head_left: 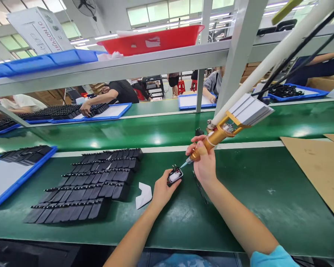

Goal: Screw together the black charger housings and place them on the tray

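My left hand (161,188) pinching a small open black case (174,175), lower middle of the frame, my right hand (205,163) curled round a gold tool (217,136), its tip (184,163) by the case, black boxes (93,187) lower left

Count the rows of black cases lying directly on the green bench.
5: front row, second row, third row, fourth row and back row, one behind another, left of the left hand. No row looks hidden.

Rows of black casings (83,185) line a green workbench (267,178), with a white scrap (145,196) beside them, a blue-rimmed tray (28,176) at left and brown cardboard (317,170) at right.
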The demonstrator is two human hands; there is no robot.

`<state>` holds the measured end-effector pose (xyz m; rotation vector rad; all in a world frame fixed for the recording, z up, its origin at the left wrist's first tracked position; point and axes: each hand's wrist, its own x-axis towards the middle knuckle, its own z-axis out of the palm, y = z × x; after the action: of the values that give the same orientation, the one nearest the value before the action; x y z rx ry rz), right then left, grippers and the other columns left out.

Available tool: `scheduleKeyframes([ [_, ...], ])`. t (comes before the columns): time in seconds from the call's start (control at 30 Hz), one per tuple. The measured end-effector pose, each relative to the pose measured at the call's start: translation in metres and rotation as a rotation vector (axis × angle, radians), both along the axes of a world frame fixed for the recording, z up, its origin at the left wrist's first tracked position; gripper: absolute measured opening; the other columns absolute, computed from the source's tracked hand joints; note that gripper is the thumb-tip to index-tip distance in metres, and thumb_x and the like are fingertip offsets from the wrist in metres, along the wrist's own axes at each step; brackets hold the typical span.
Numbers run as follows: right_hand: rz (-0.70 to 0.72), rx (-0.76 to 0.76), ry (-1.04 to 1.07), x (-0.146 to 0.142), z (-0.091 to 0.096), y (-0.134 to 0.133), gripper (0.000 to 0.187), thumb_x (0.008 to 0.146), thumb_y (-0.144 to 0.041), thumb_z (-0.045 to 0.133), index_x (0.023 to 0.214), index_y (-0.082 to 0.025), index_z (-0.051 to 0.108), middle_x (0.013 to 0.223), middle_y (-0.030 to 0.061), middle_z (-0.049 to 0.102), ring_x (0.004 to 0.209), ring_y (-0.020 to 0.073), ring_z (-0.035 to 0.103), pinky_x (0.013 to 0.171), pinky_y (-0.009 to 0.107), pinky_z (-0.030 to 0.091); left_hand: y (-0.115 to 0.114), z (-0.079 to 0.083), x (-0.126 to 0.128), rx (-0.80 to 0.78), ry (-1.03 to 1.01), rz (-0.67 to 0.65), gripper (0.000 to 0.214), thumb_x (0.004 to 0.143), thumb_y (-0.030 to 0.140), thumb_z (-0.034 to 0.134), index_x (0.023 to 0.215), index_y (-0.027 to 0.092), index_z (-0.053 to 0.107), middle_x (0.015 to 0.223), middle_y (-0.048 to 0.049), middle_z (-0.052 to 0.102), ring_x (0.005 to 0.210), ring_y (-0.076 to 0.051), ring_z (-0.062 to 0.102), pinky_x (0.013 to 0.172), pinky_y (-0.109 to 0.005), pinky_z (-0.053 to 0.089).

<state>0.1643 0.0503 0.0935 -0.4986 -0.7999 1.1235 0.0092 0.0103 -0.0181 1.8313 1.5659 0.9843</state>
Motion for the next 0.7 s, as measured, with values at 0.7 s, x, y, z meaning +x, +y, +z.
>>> scheduleKeyframes([
  [0.7, 0.007, 0.036, 0.01, -0.007, 0.002, -0.014, 0.029, 0.078, -0.047, 0.063, 0.089, -0.027, 0.046, 0.089, -0.0036, 0.049, 0.05, 0.0047, 0.044, 0.051, 0.024, 0.038, -0.01, 0.026, -0.002, 0.206, -0.043, 0.088, 0.031, 0.076, 0.031, 0.069, 0.104, 0.022, 0.06, 0.097, -0.0033, 0.069, 0.086, -0.02, 0.065, 0.078, -0.032, 0.051],
])
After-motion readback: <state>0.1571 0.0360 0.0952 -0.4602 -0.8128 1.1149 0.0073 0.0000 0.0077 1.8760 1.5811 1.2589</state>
